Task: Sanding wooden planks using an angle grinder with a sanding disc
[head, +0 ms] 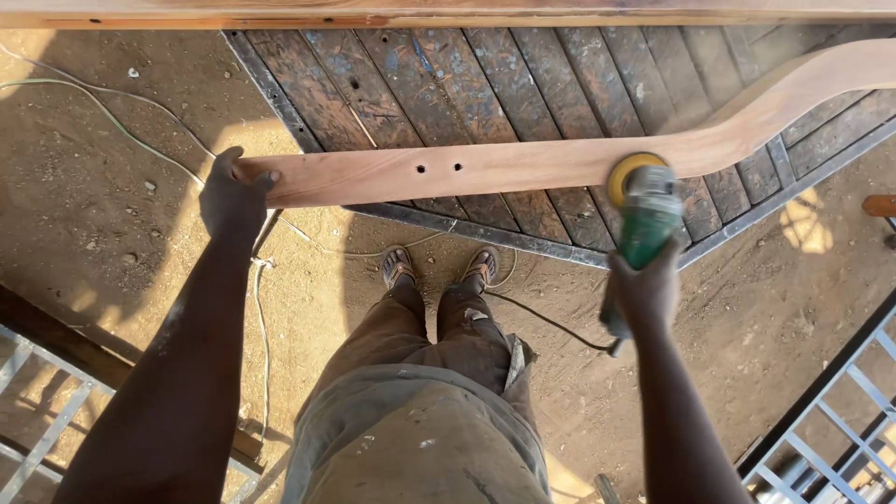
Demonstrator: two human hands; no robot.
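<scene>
Dusty trousers (pixel 420 420) below — left hand (pixel 231 198) clasps the curved plank's (pixel 523 163) end, right hand (pixel 644 291) grips a green sander (pixel 646 207) on its edge.

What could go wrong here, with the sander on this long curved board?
1. The left hand grips only the end of the curved board, so it may twist under the green sander in the right hand.
2. The sander's cord trails near the sandalled feet; tripping seems possible.
3. The toes look exposed if the board drops.

Hard, warm sunlight came from about two o'clock, throwing the person's shadow toward eight; edges bowed slightly, focus stayed sharp.
</scene>
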